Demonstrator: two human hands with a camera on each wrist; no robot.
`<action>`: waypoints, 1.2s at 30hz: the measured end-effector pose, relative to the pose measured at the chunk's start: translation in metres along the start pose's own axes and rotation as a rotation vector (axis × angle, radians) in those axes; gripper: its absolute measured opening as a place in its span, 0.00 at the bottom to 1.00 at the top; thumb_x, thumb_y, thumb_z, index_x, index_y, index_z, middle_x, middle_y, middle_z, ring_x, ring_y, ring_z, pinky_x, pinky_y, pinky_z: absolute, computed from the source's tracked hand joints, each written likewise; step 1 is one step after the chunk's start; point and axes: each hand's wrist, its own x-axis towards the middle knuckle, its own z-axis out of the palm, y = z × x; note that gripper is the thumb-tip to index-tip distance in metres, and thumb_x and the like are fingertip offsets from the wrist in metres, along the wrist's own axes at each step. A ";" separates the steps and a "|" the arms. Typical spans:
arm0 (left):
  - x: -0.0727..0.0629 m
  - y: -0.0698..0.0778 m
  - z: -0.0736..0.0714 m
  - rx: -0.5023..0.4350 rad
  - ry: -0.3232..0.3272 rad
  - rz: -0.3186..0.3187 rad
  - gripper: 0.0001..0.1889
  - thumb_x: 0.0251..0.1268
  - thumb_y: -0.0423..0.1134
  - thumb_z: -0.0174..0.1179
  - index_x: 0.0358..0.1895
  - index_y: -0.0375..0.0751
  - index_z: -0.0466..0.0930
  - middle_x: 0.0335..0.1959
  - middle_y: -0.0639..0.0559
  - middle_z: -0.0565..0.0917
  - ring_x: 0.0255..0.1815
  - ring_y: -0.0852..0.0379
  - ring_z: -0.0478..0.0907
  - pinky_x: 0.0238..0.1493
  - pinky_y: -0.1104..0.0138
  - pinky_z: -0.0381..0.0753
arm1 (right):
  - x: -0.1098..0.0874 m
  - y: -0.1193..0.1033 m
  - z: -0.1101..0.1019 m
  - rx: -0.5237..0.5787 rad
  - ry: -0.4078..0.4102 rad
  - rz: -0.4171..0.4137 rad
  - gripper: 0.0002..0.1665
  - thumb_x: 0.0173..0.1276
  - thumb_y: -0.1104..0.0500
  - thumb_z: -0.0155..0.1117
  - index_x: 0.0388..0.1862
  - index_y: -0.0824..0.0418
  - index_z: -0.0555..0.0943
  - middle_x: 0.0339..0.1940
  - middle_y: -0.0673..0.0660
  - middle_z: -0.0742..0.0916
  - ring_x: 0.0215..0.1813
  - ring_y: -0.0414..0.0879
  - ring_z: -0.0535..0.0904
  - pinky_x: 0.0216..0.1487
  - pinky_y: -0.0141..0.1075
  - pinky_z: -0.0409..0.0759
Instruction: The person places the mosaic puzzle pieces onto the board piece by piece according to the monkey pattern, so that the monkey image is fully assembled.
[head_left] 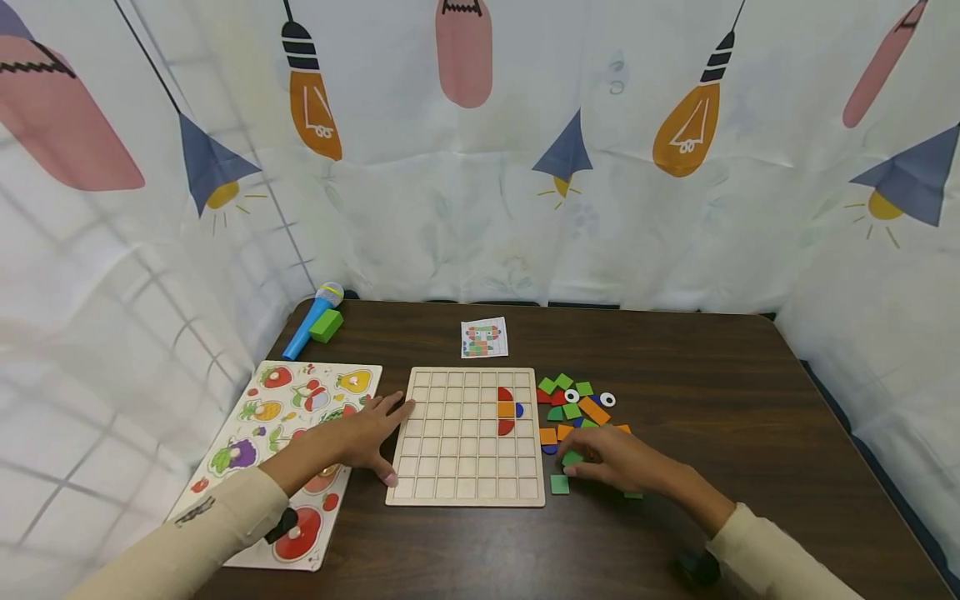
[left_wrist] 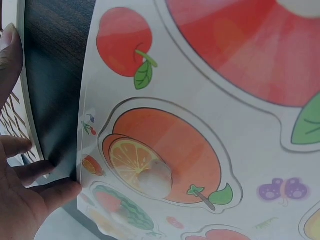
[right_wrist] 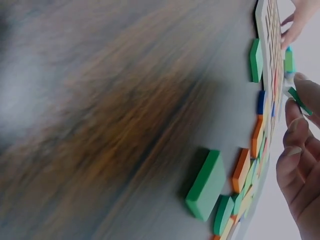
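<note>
A pale wooden grid board (head_left: 450, 471) lies on the table, with two red pieces, an orange square (head_left: 506, 409) and a blue piece (head_left: 519, 410) on its right side. My left hand (head_left: 371, 437) spreads its fingers along the board's left edge, thumb near the lower corner. My right hand (head_left: 611, 458) is just right of the board and pinches a small green piece (right_wrist: 300, 101) between thumb and finger; its full shape is hidden. Around that hand lie loose coloured pieces, among them a green square (head_left: 559, 484), orange ones (head_left: 595, 411) and round eye pieces (head_left: 607, 400).
Left of the grid board lies a fruit puzzle board (head_left: 300, 562), partly under my left arm. Behind it are a blue toy microphone (head_left: 303, 329) and a green block (head_left: 326, 326). A small pattern card (head_left: 483, 337) lies beyond the grid board. Curtains surround the table (head_left: 712, 383).
</note>
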 end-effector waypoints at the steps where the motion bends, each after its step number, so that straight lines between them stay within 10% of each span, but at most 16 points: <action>1: 0.000 0.000 0.000 -0.001 0.000 0.001 0.63 0.44 0.61 0.77 0.81 0.40 0.49 0.81 0.33 0.49 0.79 0.25 0.46 0.67 0.34 0.65 | 0.002 -0.001 0.000 0.003 0.006 -0.001 0.15 0.71 0.47 0.66 0.51 0.51 0.83 0.29 0.40 0.78 0.30 0.33 0.71 0.31 0.28 0.71; 36: 0.000 0.001 0.000 0.015 0.006 -0.010 0.64 0.43 0.62 0.77 0.81 0.42 0.49 0.81 0.34 0.49 0.79 0.26 0.47 0.65 0.34 0.67 | 0.104 -0.032 0.023 0.144 0.166 0.054 0.17 0.64 0.62 0.72 0.52 0.62 0.85 0.30 0.49 0.84 0.26 0.38 0.76 0.28 0.29 0.76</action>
